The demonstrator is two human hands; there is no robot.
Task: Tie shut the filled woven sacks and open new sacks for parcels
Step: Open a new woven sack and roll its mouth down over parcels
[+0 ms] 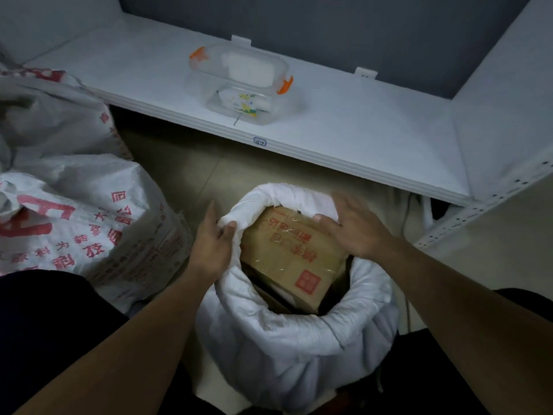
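Sack (299, 348) stands upright, mouth up; left hand (209, 244) pinches rim, right hand (356, 226) spread.

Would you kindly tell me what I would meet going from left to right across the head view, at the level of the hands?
In order: printed woven sack → left hand, pinching the rim of the white sack → cardboard box → right hand → perforated shelf upright.

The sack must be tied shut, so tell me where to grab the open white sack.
Grip the rolled rim of the white sack from outside, at two opposite sides: the cuff is thick and turned outward, and the cardboard box crowds the mouth.
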